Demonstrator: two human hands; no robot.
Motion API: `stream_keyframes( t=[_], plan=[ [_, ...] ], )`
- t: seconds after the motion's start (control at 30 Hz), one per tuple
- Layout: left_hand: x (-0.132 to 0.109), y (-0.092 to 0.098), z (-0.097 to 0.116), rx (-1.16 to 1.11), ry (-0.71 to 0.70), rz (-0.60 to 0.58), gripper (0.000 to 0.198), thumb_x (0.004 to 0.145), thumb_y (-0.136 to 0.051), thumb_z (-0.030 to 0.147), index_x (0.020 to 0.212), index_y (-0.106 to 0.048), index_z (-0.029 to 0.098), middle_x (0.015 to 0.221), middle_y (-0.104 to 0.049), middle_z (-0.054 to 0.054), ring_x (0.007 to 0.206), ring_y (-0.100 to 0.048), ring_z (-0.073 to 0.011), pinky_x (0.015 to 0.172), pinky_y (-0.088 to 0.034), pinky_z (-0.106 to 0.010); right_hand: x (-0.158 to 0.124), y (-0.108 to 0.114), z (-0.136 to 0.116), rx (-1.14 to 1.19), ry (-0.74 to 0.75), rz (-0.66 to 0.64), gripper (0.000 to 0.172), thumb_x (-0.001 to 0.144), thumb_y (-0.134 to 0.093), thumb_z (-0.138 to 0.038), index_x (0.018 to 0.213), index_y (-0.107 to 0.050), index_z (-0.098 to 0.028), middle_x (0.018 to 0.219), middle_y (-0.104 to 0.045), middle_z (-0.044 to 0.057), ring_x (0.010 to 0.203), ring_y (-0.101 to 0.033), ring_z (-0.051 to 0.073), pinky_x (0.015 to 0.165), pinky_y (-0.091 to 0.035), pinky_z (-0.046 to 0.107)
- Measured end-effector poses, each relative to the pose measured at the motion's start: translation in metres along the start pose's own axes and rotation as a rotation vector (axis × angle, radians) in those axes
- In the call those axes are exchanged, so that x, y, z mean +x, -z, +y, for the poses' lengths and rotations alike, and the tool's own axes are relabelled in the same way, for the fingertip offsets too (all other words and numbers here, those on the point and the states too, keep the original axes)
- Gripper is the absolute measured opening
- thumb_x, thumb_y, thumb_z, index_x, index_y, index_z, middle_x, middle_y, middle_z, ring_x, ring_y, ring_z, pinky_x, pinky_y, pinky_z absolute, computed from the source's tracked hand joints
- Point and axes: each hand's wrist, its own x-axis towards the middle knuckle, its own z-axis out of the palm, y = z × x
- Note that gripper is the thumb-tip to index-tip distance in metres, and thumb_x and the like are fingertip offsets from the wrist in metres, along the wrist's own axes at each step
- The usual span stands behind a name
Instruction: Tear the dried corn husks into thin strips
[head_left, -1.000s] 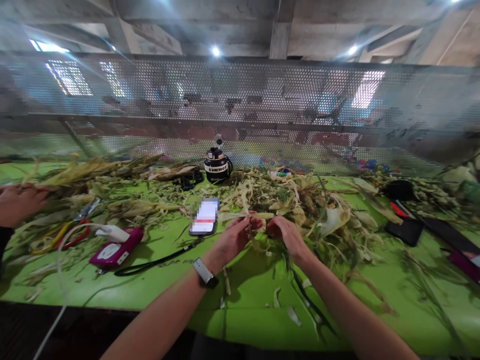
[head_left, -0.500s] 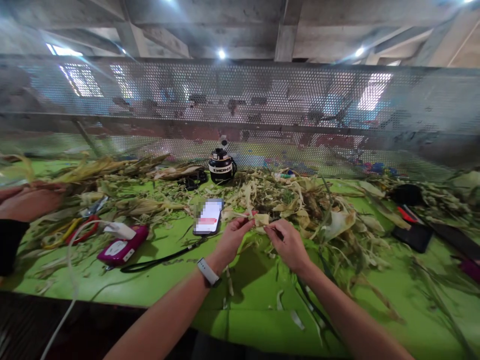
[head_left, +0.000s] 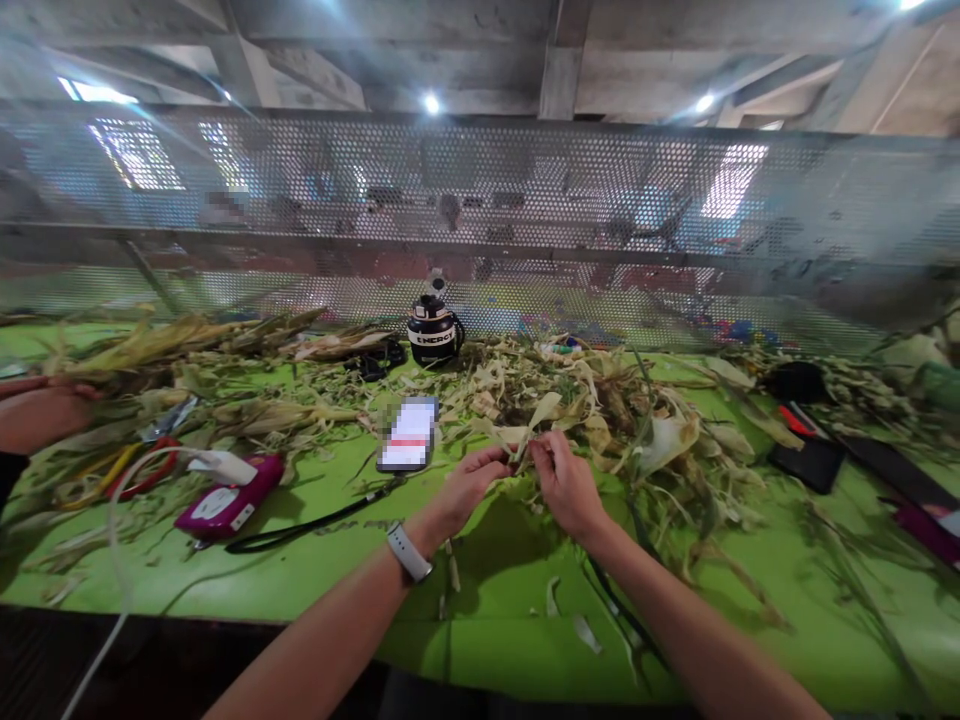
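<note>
My left hand [head_left: 469, 487], with a pale watch on its wrist, pinches a dry husk strip [head_left: 534, 418] over the green table [head_left: 330, 575]. Close beside it, my right hand [head_left: 562, 480] has its fingers closed on the same pale strip; the fingertips of both hands nearly meet. Behind them spreads a heap of dry husk pieces [head_left: 600, 400]. A phone [head_left: 407, 435] with a lit screen lies to the left of my hands, its black strap running toward the front left.
At the left are a purple power bank [head_left: 225, 505] with a white cable, scissors [head_left: 154, 470] and another person's hand [head_left: 45, 415]. A black jar [head_left: 433, 332] stands at the back before a perforated metal screen [head_left: 495, 240]. A dark wallet-like item [head_left: 810, 462] lies right.
The view has shifted slightly. A pale, flat piece between my fingers now shows as a narrow strip pointing up and right. My hands have drawn closer together.
</note>
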Motion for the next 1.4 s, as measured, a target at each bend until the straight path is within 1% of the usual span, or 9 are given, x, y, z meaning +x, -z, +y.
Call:
stream_keyframes(
  t=[0.27, 0.37, 0.47, 0.73, 0.93, 1.1, 1.17, 1.27, 1.4],
  plan=[
    [-0.004, -0.003, 0.004, 0.027, -0.049, 0.094, 0.009, 0.065, -0.065, 0.020, 0.072, -0.071, 0.020, 0.080, -0.067, -0.006, 0.086, -0.056, -0.0213, 0.084, -0.040, -0.031, -0.003, -0.001, -0.004, 0.103, -0.047, -0.029, 0.021, 0.088, -0.036, -0.038, 0.083, -0.049, -0.022, 0.071, -0.065, 0.004, 0.057, -0.058, 0.018, 0.055, -0.037, 0.025],
    [-0.003, -0.005, 0.002, -0.010, -0.057, 0.012, 0.024, 0.064, -0.072, 0.029, 0.084, -0.069, 0.016, 0.076, -0.065, -0.004, 0.081, -0.057, -0.0180, 0.082, -0.042, -0.030, -0.002, -0.002, -0.003, 0.111, -0.061, -0.010, 0.022, 0.088, -0.037, -0.039, 0.082, -0.049, -0.022, 0.067, -0.063, 0.003, 0.052, -0.054, 0.016, 0.051, -0.034, 0.024],
    [-0.001, -0.005, 0.000, -0.028, -0.053, 0.016, 0.038, 0.060, -0.077, 0.033, 0.091, -0.064, 0.015, 0.068, -0.061, 0.001, 0.070, -0.056, -0.0125, 0.076, -0.044, -0.028, -0.001, -0.003, -0.001, 0.127, -0.084, 0.003, 0.022, 0.088, -0.038, -0.040, 0.081, -0.048, -0.022, 0.061, -0.059, 0.001, 0.048, -0.051, 0.015, 0.048, -0.031, 0.024],
    [0.000, -0.005, -0.003, -0.072, -0.018, 0.010, 0.034, 0.058, -0.080, 0.032, 0.078, -0.058, 0.014, 0.066, -0.057, 0.004, 0.063, -0.055, -0.0087, 0.069, -0.048, -0.026, 0.000, -0.007, 0.002, 0.175, -0.083, 0.004, 0.021, 0.088, -0.038, -0.039, 0.082, -0.047, -0.021, 0.064, -0.060, 0.002, 0.050, -0.051, 0.015, 0.050, -0.032, 0.024],
    [0.001, -0.003, 0.004, -0.136, 0.008, 0.180, 0.037, 0.051, -0.082, 0.033, 0.071, -0.058, 0.014, 0.071, -0.058, 0.003, 0.064, -0.055, -0.0086, 0.065, -0.050, -0.024, 0.002, -0.007, 0.003, 0.214, -0.083, -0.024, 0.027, 0.085, -0.047, -0.044, 0.095, -0.049, -0.019, 0.054, -0.051, -0.004, 0.048, -0.048, 0.014, 0.049, -0.033, 0.024],
    [0.004, 0.001, 0.007, -0.136, 0.018, 0.281, 0.032, 0.052, -0.080, 0.029, 0.075, -0.061, 0.016, 0.078, -0.061, 0.001, 0.069, -0.057, -0.0102, 0.064, -0.050, -0.023, 0.000, -0.004, 0.004, 0.001, 0.172, -0.022, 0.020, 0.089, -0.047, -0.033, 0.089, -0.060, -0.018, 0.075, -0.059, 0.004, 0.067, -0.054, 0.016, 0.062, -0.040, 0.025],
    [0.005, 0.001, 0.007, -0.100, 0.007, 0.293, 0.028, 0.056, -0.076, 0.027, 0.077, -0.063, 0.016, 0.080, -0.062, 0.000, 0.071, -0.057, -0.0107, 0.065, -0.049, -0.022, -0.002, -0.003, 0.003, -0.142, 0.284, 0.001, 0.024, 0.092, -0.042, -0.030, 0.085, -0.063, -0.019, 0.078, -0.058, 0.006, 0.073, -0.055, 0.017, 0.065, -0.040, 0.026],
    [0.005, 0.002, 0.004, 0.016, -0.021, 0.296, 0.024, 0.061, -0.068, 0.028, 0.082, -0.066, 0.017, 0.084, -0.063, -0.001, 0.073, -0.057, -0.0122, 0.067, -0.048, -0.023, -0.004, -0.001, 0.000, -0.339, 0.447, 0.081, 0.023, 0.091, -0.044, -0.027, 0.086, -0.065, -0.020, 0.080, -0.059, 0.006, 0.075, -0.053, 0.017, 0.067, -0.039, 0.027],
    [0.005, 0.006, -0.002, 0.256, -0.105, 0.252, 0.022, 0.066, -0.059, 0.028, 0.083, -0.067, 0.018, 0.086, -0.060, -0.002, 0.076, -0.055, -0.0151, 0.065, -0.046, -0.025, -0.007, 0.002, -0.006, -0.524, 0.619, 0.190, 0.014, 0.087, -0.052, -0.021, 0.091, -0.065, -0.021, 0.100, -0.062, 0.007, 0.090, -0.050, 0.020, 0.078, -0.036, 0.031]
  ],
)
